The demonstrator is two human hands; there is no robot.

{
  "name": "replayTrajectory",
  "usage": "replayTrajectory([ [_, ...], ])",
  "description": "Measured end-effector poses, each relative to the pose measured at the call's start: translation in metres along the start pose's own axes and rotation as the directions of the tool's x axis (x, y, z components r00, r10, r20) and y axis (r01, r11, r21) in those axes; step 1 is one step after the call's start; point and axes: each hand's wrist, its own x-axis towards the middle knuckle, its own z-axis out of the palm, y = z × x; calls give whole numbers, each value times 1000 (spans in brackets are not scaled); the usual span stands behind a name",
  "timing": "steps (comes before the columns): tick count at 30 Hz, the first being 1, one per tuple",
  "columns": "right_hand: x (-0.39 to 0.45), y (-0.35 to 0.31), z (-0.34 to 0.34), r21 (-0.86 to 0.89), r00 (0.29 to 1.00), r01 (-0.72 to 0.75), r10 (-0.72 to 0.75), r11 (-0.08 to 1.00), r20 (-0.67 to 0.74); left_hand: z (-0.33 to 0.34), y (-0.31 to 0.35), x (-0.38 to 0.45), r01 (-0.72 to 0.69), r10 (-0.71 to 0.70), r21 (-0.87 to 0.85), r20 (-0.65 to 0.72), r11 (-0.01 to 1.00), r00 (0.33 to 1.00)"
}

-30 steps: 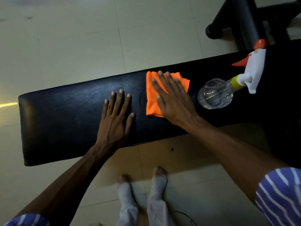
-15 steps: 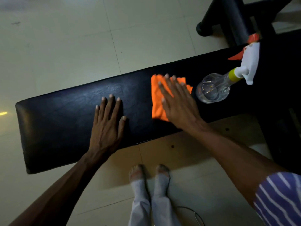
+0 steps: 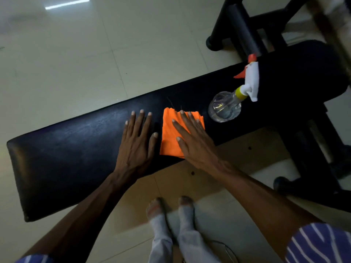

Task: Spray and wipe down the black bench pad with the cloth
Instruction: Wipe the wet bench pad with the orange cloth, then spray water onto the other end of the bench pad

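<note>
Black bench pad [image 3: 66, 158] running from lower left to upper right across a pale tiled floor [image 3: 57, 63]. Left hand [image 3: 135, 147], fingers spread, palm flat on the pad near its middle, thumb just beside the cloth. Orange cloth [image 3: 169, 137], folded square, spanning the pad from far edge to near edge; right hand [image 3: 191, 137] pressed flat upon it, fingers spread and slightly parted. Clear spray bottle [image 3: 225, 108] with white trigger head lying on its side, just right of the cloth, toward the pad's far edge
</note>
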Motion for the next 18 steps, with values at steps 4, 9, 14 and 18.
replayTrajectory([
  [4,-19,-1,-26,248,980,-154,180,957,-89,4,31,16,-60,61,-42,28,997,998],
  [9,-41,16,-67,528,888,-288,430,799,-165,11,65,37,-145,147,-37,67,989,987],
  [14,-49,48,-91,632,697,-402,669,662,-258,23,94,61,-161,158,16,131,987,979],
  [18,-22,81,-109,718,749,-312,626,623,-218,35,112,76,-124,105,88,188,988,977],
])
